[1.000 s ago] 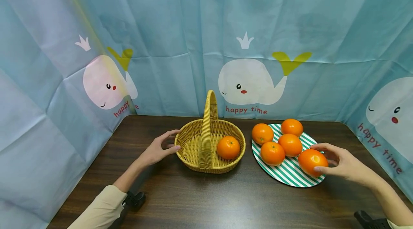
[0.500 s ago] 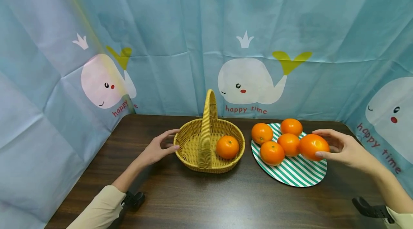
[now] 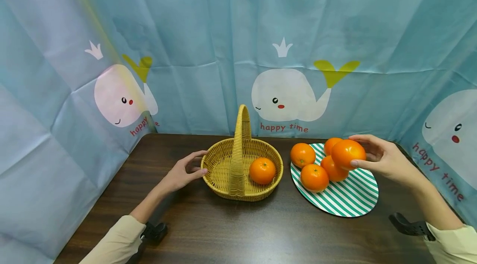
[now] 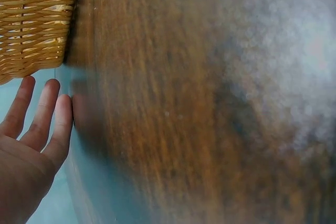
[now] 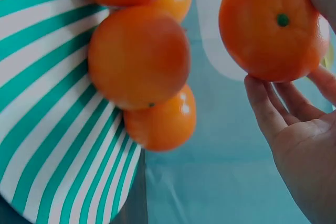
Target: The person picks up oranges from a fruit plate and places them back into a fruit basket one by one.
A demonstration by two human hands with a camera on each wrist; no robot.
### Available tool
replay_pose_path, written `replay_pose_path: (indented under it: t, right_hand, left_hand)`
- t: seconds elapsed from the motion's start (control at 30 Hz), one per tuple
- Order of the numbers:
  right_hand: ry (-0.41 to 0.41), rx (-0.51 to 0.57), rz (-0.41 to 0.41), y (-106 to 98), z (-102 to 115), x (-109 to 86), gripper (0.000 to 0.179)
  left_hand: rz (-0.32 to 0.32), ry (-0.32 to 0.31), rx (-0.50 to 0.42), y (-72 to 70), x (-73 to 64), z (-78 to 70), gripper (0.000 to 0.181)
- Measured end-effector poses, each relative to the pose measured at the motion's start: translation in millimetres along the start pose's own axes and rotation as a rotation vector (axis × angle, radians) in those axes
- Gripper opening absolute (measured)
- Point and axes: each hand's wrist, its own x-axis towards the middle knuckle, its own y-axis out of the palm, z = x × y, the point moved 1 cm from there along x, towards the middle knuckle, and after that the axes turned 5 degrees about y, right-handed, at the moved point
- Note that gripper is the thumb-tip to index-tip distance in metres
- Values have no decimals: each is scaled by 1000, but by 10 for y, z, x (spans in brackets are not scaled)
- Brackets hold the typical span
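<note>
A dark wooden table [image 3: 231, 231] fills the lower frame, backed by a teal whale-print curtain [image 3: 231, 28]. At right of centre, the right hand [image 3: 384, 158] clamps fingers around an orange [image 3: 347, 153] above the striped plate [image 3: 346, 200]. The left hand [image 3: 180, 173], fingers loosely apart, touches the wicker basket [image 3: 223, 164] at centre.

We see the right hand [image 3: 385, 158] lift its orange [image 3: 348, 154] off the striped plate [image 3: 354, 202]: a second ago it rests at the near right rim, now it hangs above the other oranges [image 3: 314, 177], further left.
</note>
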Motion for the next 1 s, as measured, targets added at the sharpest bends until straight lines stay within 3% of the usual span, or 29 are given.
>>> replay_pose_path:
  t: [0.43,0.73,1.0]
  right_hand:
    - [-1,57,6,257,120,248,57]
    - [-20,117,58,469,159,392,57]
    - [-51,153,103,672,222,540,57]
  left_hand:
    - [0,-16,16,2,-5,17,59]
    - [-7,-14,61,-11,-10,-20,58]
    - [3,-30,48,-3,-12,-30,59]
